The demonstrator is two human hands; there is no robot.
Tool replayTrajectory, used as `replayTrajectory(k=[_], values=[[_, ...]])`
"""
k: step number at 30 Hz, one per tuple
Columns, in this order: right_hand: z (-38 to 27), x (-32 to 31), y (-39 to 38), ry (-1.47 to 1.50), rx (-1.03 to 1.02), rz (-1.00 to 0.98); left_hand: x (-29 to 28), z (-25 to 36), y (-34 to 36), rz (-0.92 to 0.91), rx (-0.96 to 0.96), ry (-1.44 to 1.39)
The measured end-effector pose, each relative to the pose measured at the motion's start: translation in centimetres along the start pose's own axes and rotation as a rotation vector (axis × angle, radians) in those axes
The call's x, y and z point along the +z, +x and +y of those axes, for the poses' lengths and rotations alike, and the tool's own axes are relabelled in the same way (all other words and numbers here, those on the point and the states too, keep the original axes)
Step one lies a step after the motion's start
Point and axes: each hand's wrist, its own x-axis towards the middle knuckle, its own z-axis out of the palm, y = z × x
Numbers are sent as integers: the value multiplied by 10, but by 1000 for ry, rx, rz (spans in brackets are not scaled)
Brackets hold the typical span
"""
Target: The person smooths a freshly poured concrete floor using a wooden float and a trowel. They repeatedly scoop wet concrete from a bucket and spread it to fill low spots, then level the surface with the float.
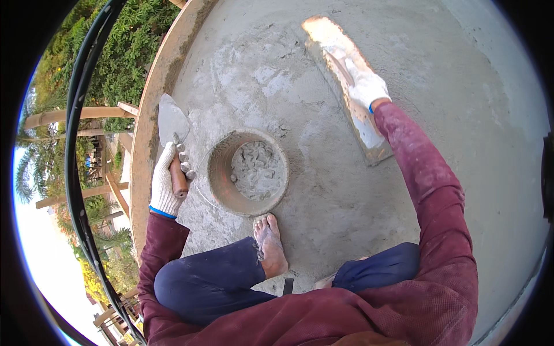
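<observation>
Outdoor building site, wet cement floor (358, 213), wooden beams (81, 116), greenery (130, 52) beyond

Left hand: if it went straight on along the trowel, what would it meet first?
Likely the wooden edge board, met by the trowel in the left hand; height is unclear, so it may pass above.

On a slab (323, 202), a bucket (239, 205) with mortar (255, 167) in it stands ahead of the person's left foot (269, 245), the left hand (164, 181) with a trowel (172, 118) is to its left beside the edge board (140, 173), and the right hand (367, 87) is on a float (355, 111) to its right, farther forward.
</observation>
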Motion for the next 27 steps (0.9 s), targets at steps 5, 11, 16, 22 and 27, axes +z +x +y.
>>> replayTrajectory(k=[5,11,16,22,27], values=[[-7,-2,-54,-42,-25,-102,10,9,10,68,87,67],[-42,-11,2,33,93,-232,42,-4,34,-180,-87,-40],[-3,45,-76,-5,-116,80,37,10,31,-62,0,124],[-55,-19,-22,-26,1,-304,53,6,23,-45,-54,100],[-46,-8,-129,-95,-79,-466,16,2,20,-38,-41,51]])
